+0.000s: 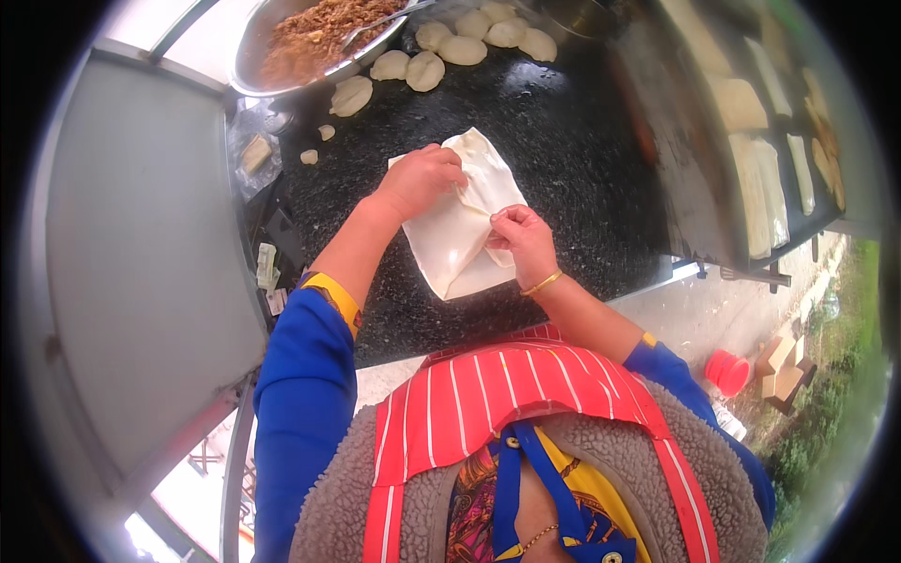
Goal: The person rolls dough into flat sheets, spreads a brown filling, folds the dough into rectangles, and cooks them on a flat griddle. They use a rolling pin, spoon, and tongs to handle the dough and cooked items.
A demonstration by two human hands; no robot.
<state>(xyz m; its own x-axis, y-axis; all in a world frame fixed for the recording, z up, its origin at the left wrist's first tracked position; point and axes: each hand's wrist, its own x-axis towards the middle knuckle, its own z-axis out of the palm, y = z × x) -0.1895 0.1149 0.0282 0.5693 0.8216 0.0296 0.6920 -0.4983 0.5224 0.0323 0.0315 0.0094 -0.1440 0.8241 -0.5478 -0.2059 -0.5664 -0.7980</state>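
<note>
A thin white sheet of dough [443, 239] lies on the black speckled stone worktop [584, 211], partly folded over itself. At its upper left edge, my left hand [428, 177] curls its fingers onto the dough. My right hand [522, 236], with a gold bangle at the wrist, pinches a fold of the sheet at its right side between thumb and fingers. Creases run across the dough between the two hands. The fingertips of both hands are partly hidden by the dough and the knuckles.
A metal basin [246, 77] of reddish-brown filling [317, 39] with a spoon stands at the back left. Several round dough pieces [462, 51] lie near it. On the right is a griddle [781, 186] bearing flat dough pieces [735, 104]. A grey panel [155, 267] borders the left.
</note>
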